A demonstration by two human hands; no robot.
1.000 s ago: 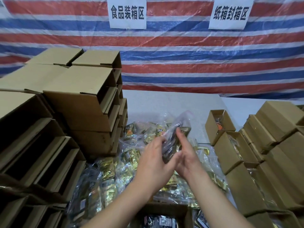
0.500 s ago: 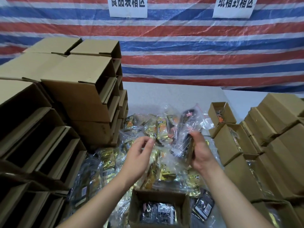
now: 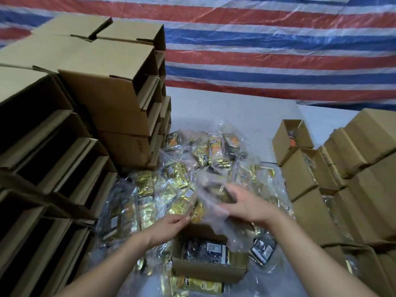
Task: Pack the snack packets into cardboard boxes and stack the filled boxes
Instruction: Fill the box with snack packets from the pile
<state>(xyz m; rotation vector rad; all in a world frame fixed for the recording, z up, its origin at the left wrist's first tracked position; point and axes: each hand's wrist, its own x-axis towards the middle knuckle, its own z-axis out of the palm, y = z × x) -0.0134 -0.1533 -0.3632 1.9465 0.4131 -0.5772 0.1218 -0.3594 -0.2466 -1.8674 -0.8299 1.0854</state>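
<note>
At lower centre of the frame, our right hand point(image 3: 242, 205) grips a clear-wrapped snack packet point(image 3: 216, 192) above the open cardboard box point(image 3: 209, 270); our left hand point(image 3: 170, 227) pinches a gold packet point(image 3: 184, 205) beside it.

No print reads clearly: the stacked cardboard box point(image 3: 128, 144) left of the packet pile point(image 3: 205, 155) bears sideways lettering, too blurred to make out.
</note>
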